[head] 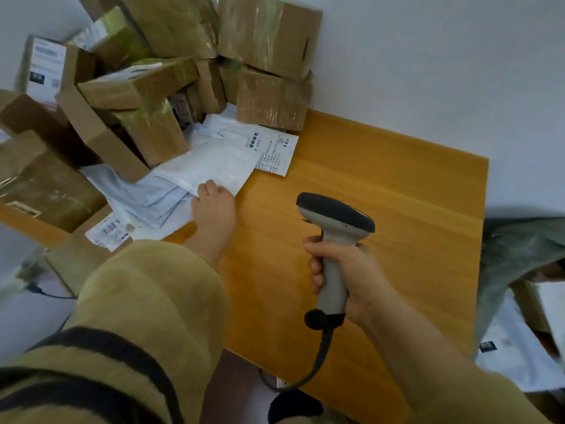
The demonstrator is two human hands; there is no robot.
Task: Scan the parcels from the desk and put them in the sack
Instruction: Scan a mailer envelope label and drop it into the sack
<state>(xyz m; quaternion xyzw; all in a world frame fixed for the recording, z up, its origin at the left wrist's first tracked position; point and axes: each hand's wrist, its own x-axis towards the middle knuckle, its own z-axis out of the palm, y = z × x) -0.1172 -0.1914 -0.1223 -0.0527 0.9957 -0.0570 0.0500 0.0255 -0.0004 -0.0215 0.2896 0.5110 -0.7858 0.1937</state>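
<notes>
On the wooden desk [382,185] lies a heap of white plastic mailer parcels [143,191] under and beside a pile of brown cardboard boxes [146,87]. My left hand [214,209] pinches the near corner of the top white mailer [214,163]. My right hand [345,276] grips the handle of a grey and black barcode scanner [333,215] above the desk's middle, its head pointing left towards the mailers. The sack [519,252], grey-green, hangs open past the desk's right edge with white parcels [513,356] inside.
A white mailer with a printed label [275,151] lies flat behind the held one. The scanner's coiled cable [308,368] runs down over the desk's near edge. A white wall stands behind the desk. A labelled box [46,65] sits far left.
</notes>
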